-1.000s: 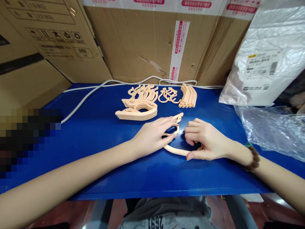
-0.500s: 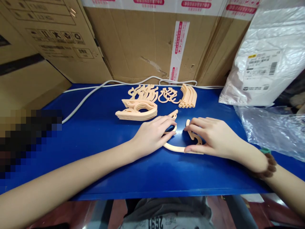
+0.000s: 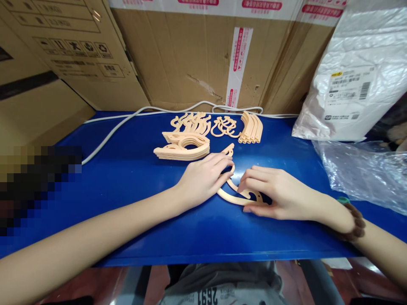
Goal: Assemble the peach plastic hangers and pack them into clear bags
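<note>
A peach-coloured plastic folding hanger point(image 3: 233, 198) lies on the blue table between my hands. My left hand point(image 3: 205, 176) is closed over its left part, and one end pokes out above the fingers. With thumb below and fingers above, my right hand point(image 3: 270, 190) grips its right arm, which has a hooked cut-out. Both hands hide some of the hanger. Just beyond my left hand lies a stack of similar hanger pieces point(image 3: 182, 152). Behind it are a heap of loose small curved pieces point(image 3: 192, 124), several hooks point(image 3: 225, 127) and a row of curved arms point(image 3: 251, 128).
A white cable point(image 3: 136, 113) runs along the table's back edge. Cardboard boxes point(image 3: 190, 59) stand behind and at the left. At the right are a white parcel bag point(image 3: 346, 93) and clear plastic film point(image 3: 362, 173) on the blue table point(image 3: 190, 237).
My right hand has swung the hanger's right arm down and towards me, so its inner curve now runs towards my left hand. My left hand has barely shifted.
</note>
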Demonstrator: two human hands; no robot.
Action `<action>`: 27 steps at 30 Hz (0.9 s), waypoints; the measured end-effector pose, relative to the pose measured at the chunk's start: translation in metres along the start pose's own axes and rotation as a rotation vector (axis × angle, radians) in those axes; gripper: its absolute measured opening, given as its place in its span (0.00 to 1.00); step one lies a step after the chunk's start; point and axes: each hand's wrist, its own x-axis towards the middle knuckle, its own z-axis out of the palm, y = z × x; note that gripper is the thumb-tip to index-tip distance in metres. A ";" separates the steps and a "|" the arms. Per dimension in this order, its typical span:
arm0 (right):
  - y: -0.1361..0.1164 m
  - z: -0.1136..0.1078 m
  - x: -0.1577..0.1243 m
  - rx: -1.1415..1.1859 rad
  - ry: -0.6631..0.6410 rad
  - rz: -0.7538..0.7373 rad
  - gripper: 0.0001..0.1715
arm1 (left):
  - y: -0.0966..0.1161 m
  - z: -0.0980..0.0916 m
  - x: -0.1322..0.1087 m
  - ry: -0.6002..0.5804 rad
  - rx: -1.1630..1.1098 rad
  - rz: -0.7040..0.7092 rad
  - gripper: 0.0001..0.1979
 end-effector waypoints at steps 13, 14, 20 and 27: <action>0.012 0.000 0.001 -0.045 0.072 -0.001 0.14 | -0.002 -0.002 0.000 -0.028 -0.083 -0.006 0.20; 0.013 0.000 0.001 -0.050 0.073 0.003 0.14 | -0.003 -0.002 0.000 -0.035 -0.083 -0.004 0.23; 0.020 0.002 0.000 -0.087 0.078 0.014 0.18 | -0.007 0.000 0.001 -0.036 -0.090 -0.007 0.28; 0.028 0.004 -0.002 -0.150 0.132 0.024 0.18 | -0.007 0.001 0.001 -0.052 -0.085 -0.015 0.21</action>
